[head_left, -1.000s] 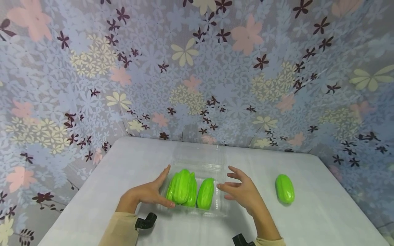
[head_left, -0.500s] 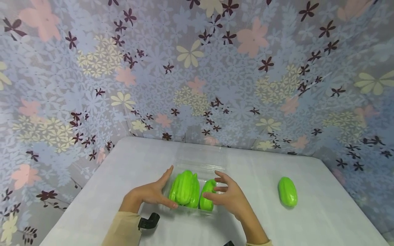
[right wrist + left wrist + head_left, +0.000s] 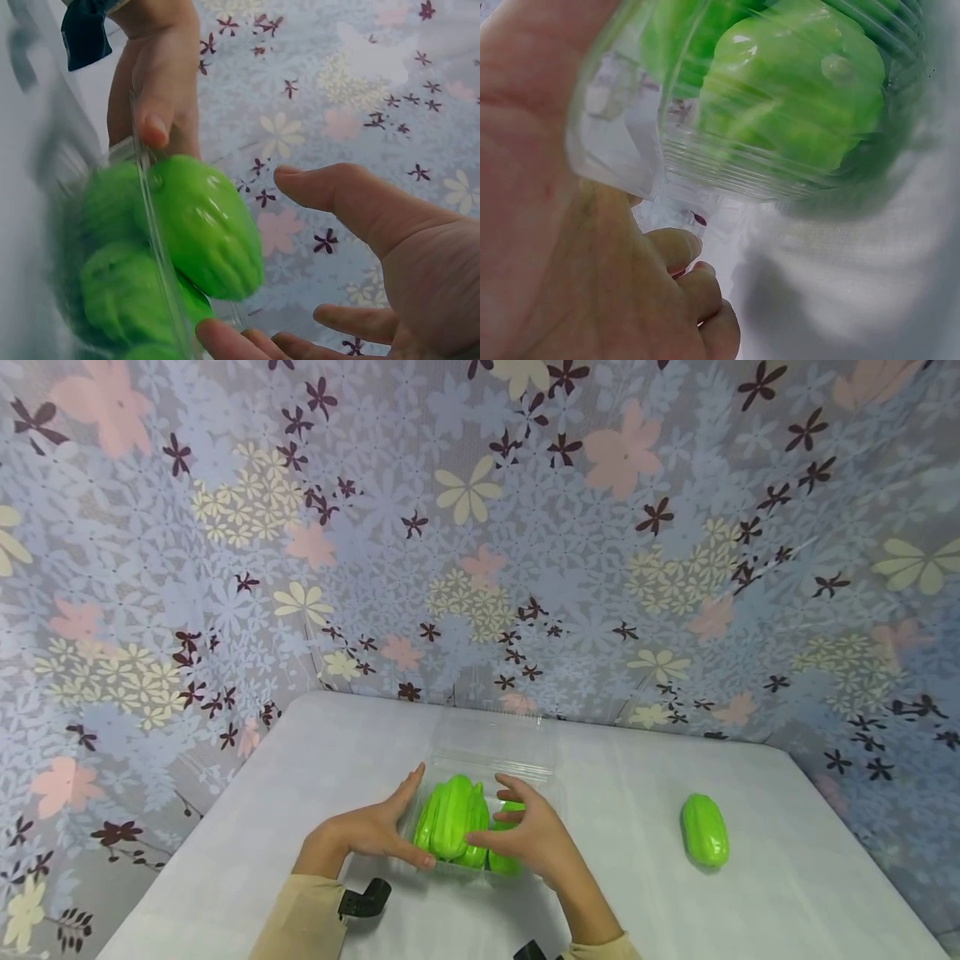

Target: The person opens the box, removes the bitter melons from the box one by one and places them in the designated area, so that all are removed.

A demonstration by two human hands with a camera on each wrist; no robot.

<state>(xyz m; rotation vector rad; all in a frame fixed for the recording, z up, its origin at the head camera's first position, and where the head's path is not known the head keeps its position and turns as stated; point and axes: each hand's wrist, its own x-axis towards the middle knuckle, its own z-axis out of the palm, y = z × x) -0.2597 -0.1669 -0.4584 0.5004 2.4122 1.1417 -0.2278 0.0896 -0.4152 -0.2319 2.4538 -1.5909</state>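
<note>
1. Your left hand (image 3: 369, 832) lies flat against the left wall of the clear plastic clamshell container (image 3: 525, 760). Its fingers are straight and run along that wall, with the thumb across the near edge. That grip is spread and presses rather than pinches.
2. The left wrist view shows your palm (image 3: 532, 150) right against the ribbed clear wall (image 3: 727, 169), with green fruit behind it.
3. Your right hand (image 3: 528, 835) comes over the container from the right. Its fingers are loosely spread above the green fruit and its thumb points left toward your other hand. I cannot tell whether the fingertips touch the fruit or the container rim.
4. In the right wrist view the thumb and fingers (image 3: 360, 322) of that hand are apart and hold nothing. The rounded end of a fruit (image 3: 206, 225) sits just beside them.
5. The container holds several bright green, ridged, chayote-like fruits (image 3: 453, 818), packed side by side between your two hands. The one on the right (image 3: 502, 862) is partly hidden under your right hand.
6. The container's clear lid stands open on the far side of your hands.
7. One more green fruit (image 3: 705, 831) lies alone on the white tabletop (image 3: 787, 893), well to the right of your right hand.
</note>
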